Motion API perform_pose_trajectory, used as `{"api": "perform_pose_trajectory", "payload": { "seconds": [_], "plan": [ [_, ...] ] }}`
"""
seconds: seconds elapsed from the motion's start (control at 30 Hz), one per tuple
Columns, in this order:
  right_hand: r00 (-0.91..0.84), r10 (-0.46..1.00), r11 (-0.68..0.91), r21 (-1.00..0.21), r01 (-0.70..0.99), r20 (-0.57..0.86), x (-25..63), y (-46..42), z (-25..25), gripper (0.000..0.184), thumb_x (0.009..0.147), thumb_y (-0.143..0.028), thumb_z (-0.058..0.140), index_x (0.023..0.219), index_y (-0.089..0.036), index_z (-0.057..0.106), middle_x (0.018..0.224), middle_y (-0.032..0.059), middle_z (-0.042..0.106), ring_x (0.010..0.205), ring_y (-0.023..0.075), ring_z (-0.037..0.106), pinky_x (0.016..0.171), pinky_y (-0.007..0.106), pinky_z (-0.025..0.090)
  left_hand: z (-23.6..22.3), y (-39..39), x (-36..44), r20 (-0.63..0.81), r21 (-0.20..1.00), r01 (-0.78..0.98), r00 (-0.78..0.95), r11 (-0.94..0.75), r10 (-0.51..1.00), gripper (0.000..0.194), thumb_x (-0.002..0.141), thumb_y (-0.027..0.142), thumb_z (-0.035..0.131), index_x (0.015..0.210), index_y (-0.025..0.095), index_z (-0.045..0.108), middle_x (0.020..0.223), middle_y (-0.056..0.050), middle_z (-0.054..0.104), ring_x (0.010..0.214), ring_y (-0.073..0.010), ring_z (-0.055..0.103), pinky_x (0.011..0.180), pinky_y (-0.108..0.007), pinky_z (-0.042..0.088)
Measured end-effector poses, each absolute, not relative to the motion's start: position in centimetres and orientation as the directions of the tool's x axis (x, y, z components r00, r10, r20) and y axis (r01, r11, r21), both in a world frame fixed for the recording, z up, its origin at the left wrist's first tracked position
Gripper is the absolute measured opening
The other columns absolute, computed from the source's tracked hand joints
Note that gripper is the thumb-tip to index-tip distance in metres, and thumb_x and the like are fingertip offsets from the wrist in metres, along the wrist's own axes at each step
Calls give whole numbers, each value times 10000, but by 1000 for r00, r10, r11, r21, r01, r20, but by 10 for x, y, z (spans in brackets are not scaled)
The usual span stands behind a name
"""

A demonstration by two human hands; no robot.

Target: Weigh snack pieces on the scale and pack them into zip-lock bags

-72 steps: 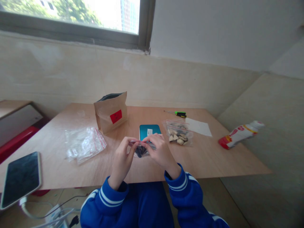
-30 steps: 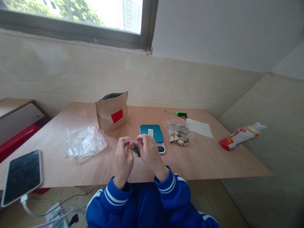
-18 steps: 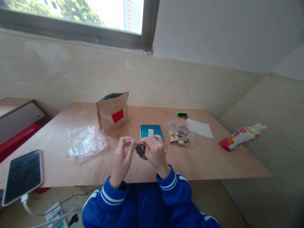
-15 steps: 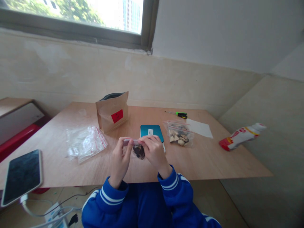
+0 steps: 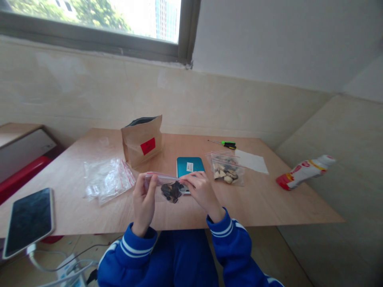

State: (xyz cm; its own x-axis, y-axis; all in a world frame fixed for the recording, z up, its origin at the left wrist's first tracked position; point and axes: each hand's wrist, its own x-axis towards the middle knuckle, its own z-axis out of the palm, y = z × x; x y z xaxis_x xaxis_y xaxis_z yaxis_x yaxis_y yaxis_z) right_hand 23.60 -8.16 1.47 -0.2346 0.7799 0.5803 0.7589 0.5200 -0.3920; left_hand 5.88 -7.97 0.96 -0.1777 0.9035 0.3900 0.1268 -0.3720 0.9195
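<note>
Left hand (image 5: 144,203) and right hand (image 5: 202,192), fingers (image 5: 196,175) pinching the top of a clear bag (image 5: 156,191) above the desk (image 5: 254,201), dark pieces (image 5: 172,191) bunched inside! Bag and right hand partly cover the teal scale (image 5: 196,164). To its right, another bag (image 5: 240,175) of pale chunks (image 5: 228,177); farther back, an open brown pouch (image 5: 133,148), its red label (image 5: 148,146) too blurred to read.

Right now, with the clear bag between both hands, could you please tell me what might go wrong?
If the left hand or right hand slips, the clear bag could spill its dark pieces; whether it's sealed is unclear. The tablet juts beyond the table, so tugging its cable might drag it off.
</note>
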Motion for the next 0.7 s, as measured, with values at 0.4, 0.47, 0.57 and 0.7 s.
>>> {"api": "perform_pose_trajectory", "payload": {
  "seconds": [0.4,0.47,0.57,0.7],
  "plan": [
    [-203,821,491,-477,729,534,249,-89,16,179,911,-199,505,830,-211,664,780,20,709,761,180,615,741,323,382,10,-80,55,369,929,104,-190,-355,910,225,901,373,494,764,195,501,681,32,519,671,-108,515,683,-236,407],
    [-180,828,481,-508,714,531,254,-89,14,230,912,-155,482,771,-210,655,736,2,708,703,165,614,731,315,385,12,-80,53,358,933,108,-184,-343,915,261,911,382,471,738,189,508,664,28,514,656,-103,508,657,-228,401],
    [-115,837,443,-540,716,535,261,-91,12,266,898,-127,478,724,-217,659,684,-9,706,652,162,608,703,311,392,12,-81,54,303,953,74,-176,-295,936,279,911,407,463,745,190,518,624,38,472,579,-86,456,560,-208,369],
    [-99,881,418,-661,623,463,271,-95,8,218,903,-278,529,752,-227,678,697,0,715,698,176,637,703,305,432,9,-82,58,221,970,-56,-200,-237,954,286,901,442,463,744,204,471,561,64,395,467,-70,369,451,-192,314]
  ]
}}
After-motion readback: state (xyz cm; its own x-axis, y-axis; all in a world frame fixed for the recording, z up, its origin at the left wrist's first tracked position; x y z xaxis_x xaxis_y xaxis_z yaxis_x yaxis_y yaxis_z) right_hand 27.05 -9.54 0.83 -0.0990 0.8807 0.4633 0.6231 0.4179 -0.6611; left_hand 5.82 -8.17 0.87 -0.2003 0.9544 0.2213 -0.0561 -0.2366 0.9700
